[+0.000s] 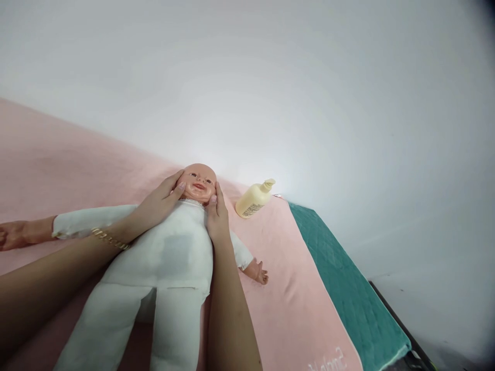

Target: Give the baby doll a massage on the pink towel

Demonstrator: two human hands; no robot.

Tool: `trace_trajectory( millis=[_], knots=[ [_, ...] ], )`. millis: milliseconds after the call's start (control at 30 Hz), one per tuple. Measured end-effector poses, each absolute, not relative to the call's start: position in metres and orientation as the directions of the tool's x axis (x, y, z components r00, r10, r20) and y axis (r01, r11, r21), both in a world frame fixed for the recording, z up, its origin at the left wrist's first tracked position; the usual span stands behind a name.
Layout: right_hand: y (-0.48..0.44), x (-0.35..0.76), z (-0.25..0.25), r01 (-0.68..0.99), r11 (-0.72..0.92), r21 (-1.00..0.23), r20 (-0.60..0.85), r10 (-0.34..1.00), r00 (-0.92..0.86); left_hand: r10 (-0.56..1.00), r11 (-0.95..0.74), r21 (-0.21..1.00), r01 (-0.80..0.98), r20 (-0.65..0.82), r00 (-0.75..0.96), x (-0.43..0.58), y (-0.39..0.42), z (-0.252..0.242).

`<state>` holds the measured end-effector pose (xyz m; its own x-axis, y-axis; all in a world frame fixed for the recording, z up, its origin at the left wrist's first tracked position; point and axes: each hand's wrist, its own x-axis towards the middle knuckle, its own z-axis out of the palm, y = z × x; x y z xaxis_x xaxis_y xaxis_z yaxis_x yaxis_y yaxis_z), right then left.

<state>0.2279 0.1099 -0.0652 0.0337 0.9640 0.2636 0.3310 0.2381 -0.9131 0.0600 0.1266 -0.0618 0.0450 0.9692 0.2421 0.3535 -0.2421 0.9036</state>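
A baby doll [170, 257] with a white cloth body and a plastic head [199, 181] lies on its back on a pink towel [286, 288]. My left hand [160, 203] rests on the doll's shoulder, fingers stretched flat against the left side of its face. A gold bracelet [109, 238] circles that wrist. My right hand [216, 216] lies on the doll's chest with its fingers laid flat along the other cheek. Neither hand holds anything.
A cream pump bottle [253, 200] lies on its side on the towel just right of the doll's head. A teal quilted mat [348, 288] shows beyond the towel's right edge. A white wall rises behind.
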Motion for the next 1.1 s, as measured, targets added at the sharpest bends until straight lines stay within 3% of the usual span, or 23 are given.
trace_trajectory(
  millis=[333, 600, 1100],
  knots=[
    [0.108, 0.226, -0.060, 0.355, 0.179, -0.918, 0.211, 0.976, 0.054, 0.972, -0.230, 0.910, 0.344, 0.229, 0.045, 0.060, 0.124, -0.057],
    [0.109, 0.225, -0.062, 0.245, 0.156, -0.957, 0.172, 0.984, 0.043, 0.974, -0.226, 0.935, 0.275, 0.214, 0.072, 0.059, 0.128, -0.063],
    [0.111, 0.227, -0.067, 0.283, 0.191, -0.940, 0.206, 0.978, 0.024, 0.974, -0.226, 0.931, 0.287, 0.213, 0.076, 0.059, 0.128, -0.064]
  ],
)
